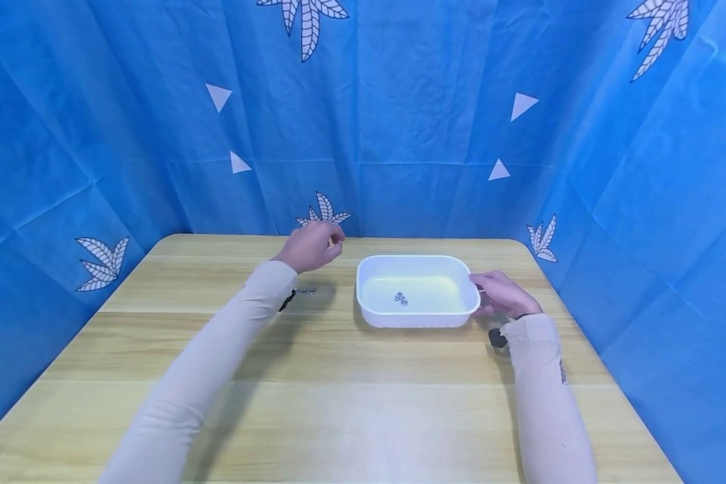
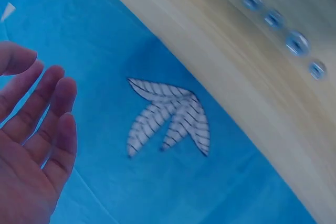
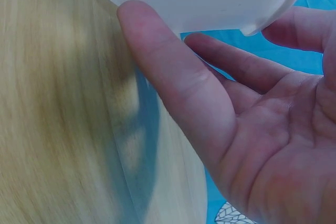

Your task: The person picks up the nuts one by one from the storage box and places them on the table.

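A white rectangular plastic basin (image 1: 420, 320) with rounded corners stands at the back right of the wooden table. Several small shiny metal pieces (image 1: 401, 298) lie together on its floor, left of the middle. My right hand (image 1: 501, 294) holds the basin by its right end, and the right wrist view has the fingers around the white wall (image 3: 210, 3). Raised over the table left of the basin, my left hand (image 1: 313, 245) has loosely bent fingers and holds nothing visible. Small round metal pieces with dark centres (image 2: 297, 43) lie in a row on the table near it.
The light wooden table (image 1: 363, 417) ends just behind the basin. Blue cloth (image 1: 423, 134) with white leaves and triangles hangs along the back and both sides. A dark device (image 1: 497, 337) sits at the right wrist.
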`<state>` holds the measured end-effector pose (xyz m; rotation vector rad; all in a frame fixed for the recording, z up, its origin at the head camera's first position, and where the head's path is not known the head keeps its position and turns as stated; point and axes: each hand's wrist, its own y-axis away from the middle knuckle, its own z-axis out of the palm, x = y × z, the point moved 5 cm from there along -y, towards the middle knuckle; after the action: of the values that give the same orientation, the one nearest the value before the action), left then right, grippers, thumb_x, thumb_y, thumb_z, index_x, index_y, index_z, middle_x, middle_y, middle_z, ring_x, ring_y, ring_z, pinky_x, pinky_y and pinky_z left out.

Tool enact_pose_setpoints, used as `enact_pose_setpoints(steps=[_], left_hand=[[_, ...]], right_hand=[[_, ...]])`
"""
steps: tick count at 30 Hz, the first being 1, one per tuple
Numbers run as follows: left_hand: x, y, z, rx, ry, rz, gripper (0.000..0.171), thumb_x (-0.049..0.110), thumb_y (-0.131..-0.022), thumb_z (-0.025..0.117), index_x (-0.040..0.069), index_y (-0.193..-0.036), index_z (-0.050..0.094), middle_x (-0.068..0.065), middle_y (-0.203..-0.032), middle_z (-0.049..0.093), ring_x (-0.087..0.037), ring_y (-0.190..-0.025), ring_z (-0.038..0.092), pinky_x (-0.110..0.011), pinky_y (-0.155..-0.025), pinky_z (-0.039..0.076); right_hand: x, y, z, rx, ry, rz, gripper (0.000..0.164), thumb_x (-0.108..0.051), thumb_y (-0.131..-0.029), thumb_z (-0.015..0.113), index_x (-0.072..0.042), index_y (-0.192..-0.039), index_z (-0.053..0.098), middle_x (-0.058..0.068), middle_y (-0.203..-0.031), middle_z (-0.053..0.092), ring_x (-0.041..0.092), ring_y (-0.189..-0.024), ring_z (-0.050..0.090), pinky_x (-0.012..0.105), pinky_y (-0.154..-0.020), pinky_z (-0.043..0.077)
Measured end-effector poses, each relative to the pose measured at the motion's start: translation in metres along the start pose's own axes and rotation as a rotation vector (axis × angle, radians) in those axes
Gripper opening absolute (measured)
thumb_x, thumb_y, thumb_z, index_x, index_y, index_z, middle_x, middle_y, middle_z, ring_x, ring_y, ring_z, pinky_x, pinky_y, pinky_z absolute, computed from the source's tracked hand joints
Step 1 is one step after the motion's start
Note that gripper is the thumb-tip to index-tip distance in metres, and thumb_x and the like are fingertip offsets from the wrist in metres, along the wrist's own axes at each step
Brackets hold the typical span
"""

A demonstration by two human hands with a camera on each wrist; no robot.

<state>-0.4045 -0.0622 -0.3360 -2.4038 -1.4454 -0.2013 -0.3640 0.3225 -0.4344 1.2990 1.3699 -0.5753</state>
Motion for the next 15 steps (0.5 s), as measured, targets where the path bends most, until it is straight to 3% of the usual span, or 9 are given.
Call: enact_pose_setpoints(steps=[8,15], left_hand=[[0.039,-0.011,0.011,-0.039,0.005,0.079,0.020,0.015,-0.097,0.062,0.008,-0.111,0.076,-0.007,-0.109,0.076,-0.022,-0.099,0.070,-0.037,-0.089,0.060],[0.065,-0.022,0.030,-0.161,-0.050,0.120,0.023,0.019,-0.098,0.067,0.009,-0.117,0.075,-0.005,-0.110,0.076,-0.020,-0.097,0.069,-0.035,-0.087,0.060]], right_hand=[[0.003,-0.002,-0.001,-0.003,-0.012,-0.004,0.052,-0.028,-0.111,0.038,0.010,-0.146,0.047,0.005,-0.108,0.068,0.016,-0.095,0.068,0.040,-0.091,0.062],[0.003,-0.003,-0.001,-0.001,-0.006,-0.006,0.052,-0.030,-0.112,0.038,0.008,-0.146,0.048,0.008,-0.115,0.067,0.016,-0.099,0.068,0.040,-0.091,0.061]])
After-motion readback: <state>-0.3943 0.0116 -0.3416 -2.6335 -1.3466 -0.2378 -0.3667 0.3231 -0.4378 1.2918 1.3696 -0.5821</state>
